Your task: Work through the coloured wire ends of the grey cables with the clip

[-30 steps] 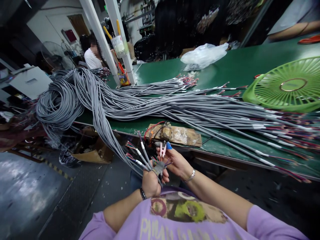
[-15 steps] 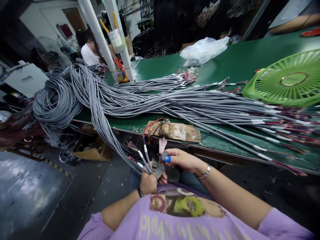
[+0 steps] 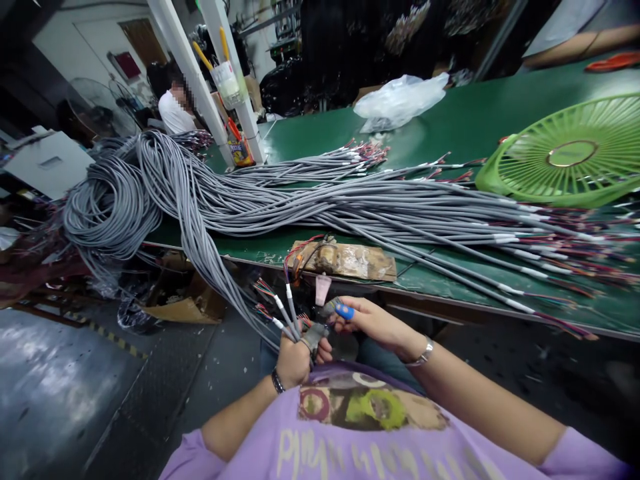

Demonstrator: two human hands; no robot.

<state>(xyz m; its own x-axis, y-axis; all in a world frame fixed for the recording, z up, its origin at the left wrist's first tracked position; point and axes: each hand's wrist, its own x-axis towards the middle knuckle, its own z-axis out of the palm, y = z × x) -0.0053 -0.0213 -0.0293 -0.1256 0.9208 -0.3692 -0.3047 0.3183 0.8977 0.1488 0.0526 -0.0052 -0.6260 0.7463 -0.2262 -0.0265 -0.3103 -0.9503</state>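
Note:
My left hand (image 3: 294, 360) is closed around several grey cables (image 3: 291, 313) in front of my body. Their white-sleeved ends and thin coloured wires (image 3: 265, 291) fan out above the fist. A grey covering wraps my left thumb. Just to the right, my right hand (image 3: 367, 321) is pinched together, with a blue band (image 3: 345, 311) and a grey covering on its fingers. Whatever lies between those fingertips is too small to make out. The two hands are close but apart. Above them, a pale pink tab (image 3: 323, 289) hangs at the bench edge below a wooden board (image 3: 357, 260).
A big bundle of grey cables (image 3: 280, 207) runs along the green bench (image 3: 310, 125), coiled at the left. A green fan (image 3: 570, 153) stands at the right, a plastic bag (image 3: 400, 101) behind. Posts (image 3: 240, 80) rise from the bench. Another person (image 3: 176, 110) sits far left.
My right hand has moved a little to the right, away from my left hand. My left hand keeps its hold on the cables. The view has shifted slightly.

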